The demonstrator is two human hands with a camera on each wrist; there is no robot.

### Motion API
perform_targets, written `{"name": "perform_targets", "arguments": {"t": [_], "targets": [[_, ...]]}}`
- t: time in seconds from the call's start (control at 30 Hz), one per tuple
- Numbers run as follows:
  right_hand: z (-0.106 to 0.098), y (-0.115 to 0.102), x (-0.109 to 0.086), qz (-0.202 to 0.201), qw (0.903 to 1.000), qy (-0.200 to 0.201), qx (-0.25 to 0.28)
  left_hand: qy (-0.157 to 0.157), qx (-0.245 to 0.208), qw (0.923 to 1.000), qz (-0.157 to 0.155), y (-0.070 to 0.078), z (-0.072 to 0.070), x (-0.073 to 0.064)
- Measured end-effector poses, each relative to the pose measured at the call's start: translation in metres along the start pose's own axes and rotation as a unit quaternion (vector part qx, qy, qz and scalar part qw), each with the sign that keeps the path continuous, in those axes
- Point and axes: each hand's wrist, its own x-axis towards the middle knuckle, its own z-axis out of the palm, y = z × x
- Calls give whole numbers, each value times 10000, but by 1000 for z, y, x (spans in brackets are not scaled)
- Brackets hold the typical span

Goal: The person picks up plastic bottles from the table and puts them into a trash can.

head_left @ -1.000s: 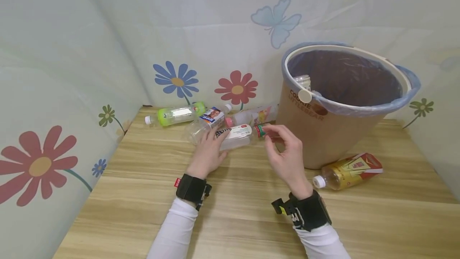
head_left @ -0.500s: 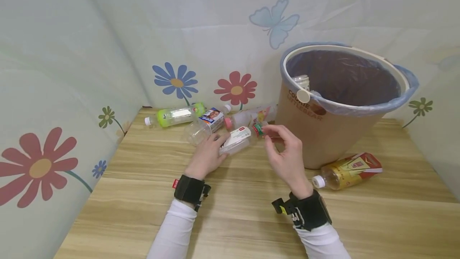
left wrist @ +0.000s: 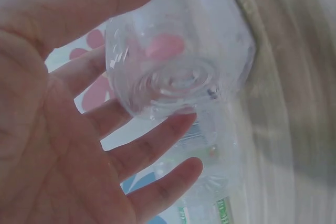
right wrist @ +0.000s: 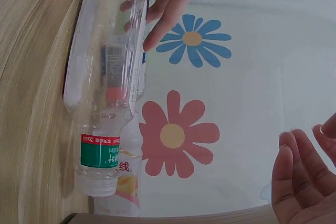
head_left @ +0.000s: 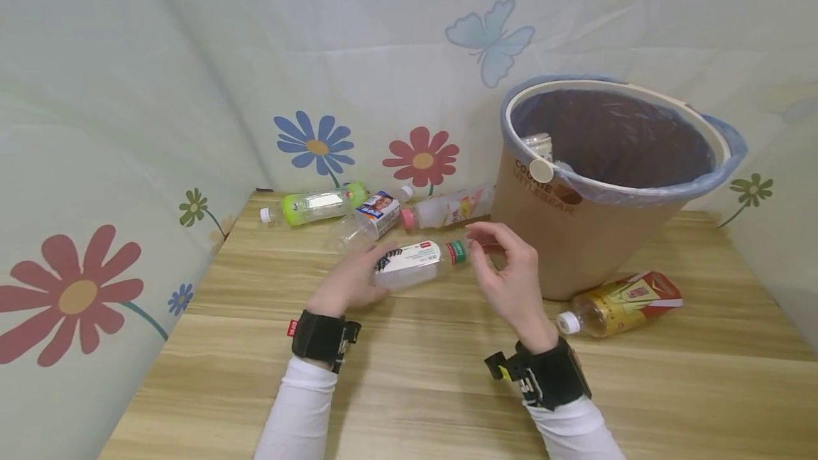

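Note:
A clear plastic bottle (head_left: 415,265) with a white label and a green-red neck band lies sideways on the wooden table. My left hand (head_left: 351,279) holds it by the base. In the left wrist view the thumb is on one side of the base and the spread fingers (left wrist: 152,148) are on the other. My right hand (head_left: 511,275) overlaps the neck end in the head view. The right wrist view shows that hand (right wrist: 304,182) apart from the bottle, fingers bent, nothing between thumb and fingertips.
Behind lie a green-labelled bottle (head_left: 316,206), a blue-labelled bottle (head_left: 377,211) and a pink-capped bottle (head_left: 454,209). A brown bin (head_left: 543,247) with a blue liner stands at right, a container (head_left: 539,145) inside. A yellow-red bottle (head_left: 623,307) lies in front of it.
The left hand has shifted left and nearer the body. The white-labelled bottle has come forward, away from the ones behind, its label turned more into view. The right hand has barely moved.

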Motion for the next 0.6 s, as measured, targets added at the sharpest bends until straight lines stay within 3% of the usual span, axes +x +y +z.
{"name": "perform_targets", "arguments": {"t": [0.4,0.6], "targets": [[-2,-32,6,23,10000,-33,-87,-159,-100,9995,-236,-4,10,5],[1,-14,2,-49,10000,-21,-52,-117,-253,9996,-15,-4,6,6]]}}
